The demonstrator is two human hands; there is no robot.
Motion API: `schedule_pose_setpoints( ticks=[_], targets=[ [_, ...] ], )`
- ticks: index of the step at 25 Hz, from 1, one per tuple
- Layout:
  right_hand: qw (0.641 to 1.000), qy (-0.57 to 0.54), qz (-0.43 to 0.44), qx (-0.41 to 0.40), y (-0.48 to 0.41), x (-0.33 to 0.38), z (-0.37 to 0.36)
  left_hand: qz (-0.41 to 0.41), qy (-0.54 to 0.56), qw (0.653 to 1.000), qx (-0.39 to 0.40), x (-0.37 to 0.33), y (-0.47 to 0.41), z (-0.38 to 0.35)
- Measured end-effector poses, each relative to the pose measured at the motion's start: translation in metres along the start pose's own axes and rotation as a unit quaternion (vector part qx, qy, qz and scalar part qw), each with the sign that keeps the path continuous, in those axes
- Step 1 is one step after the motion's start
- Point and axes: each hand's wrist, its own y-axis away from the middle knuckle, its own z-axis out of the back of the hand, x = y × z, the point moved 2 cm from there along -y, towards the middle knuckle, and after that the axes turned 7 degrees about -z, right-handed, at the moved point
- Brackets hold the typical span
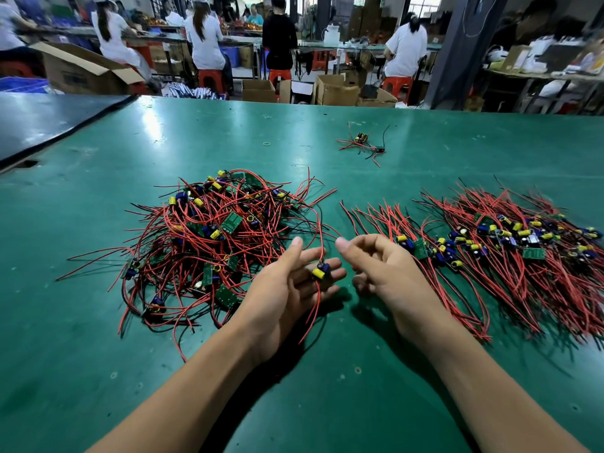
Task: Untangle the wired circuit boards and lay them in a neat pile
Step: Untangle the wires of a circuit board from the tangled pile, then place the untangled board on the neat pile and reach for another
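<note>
A tangled heap of wired circuit boards (215, 230), green boards with yellow and blue capacitors and red and black wires, lies left of centre. A combed-out pile of boards (510, 243) lies at the right with its wires running one way. My left hand (294, 282) is held palm up beside the heap. One board (319, 272) rests on its straight fingers, and that board's red wires hang down and loop up. My right hand (382, 273) hovers next to it with curled fingers. A red wire reaches its thumb tip, but a pinch is not visible.
The green table mat (327, 387) spreads wide in front. A small separate bundle of wired boards (361, 143) lies further back, with a rubber band (267, 144) to its left. Behind the table's far edge people sit at benches among cardboard boxes.
</note>
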Motion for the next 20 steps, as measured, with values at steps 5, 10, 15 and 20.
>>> schedule_pose_setpoints(
  ticks=[5,10,15,20],
  targets=[
    [0.973,0.208,0.099,-0.031,0.013,-0.005,-0.021,0.023,0.012,0.999,0.024,-0.002,0.0,-0.001],
    [0.971,0.183,0.117,-0.1,0.012,-0.005,-0.016,0.027,0.04,0.998,0.044,0.0,-0.001,-0.004],
    [0.954,0.178,0.15,-0.19,0.002,0.007,0.007,0.028,0.006,0.999,0.035,0.002,-0.001,-0.002],
    [0.872,0.324,0.138,-0.341,-0.004,0.021,0.059,-0.052,-0.041,0.998,0.012,0.0,0.003,0.001]
  ],
)
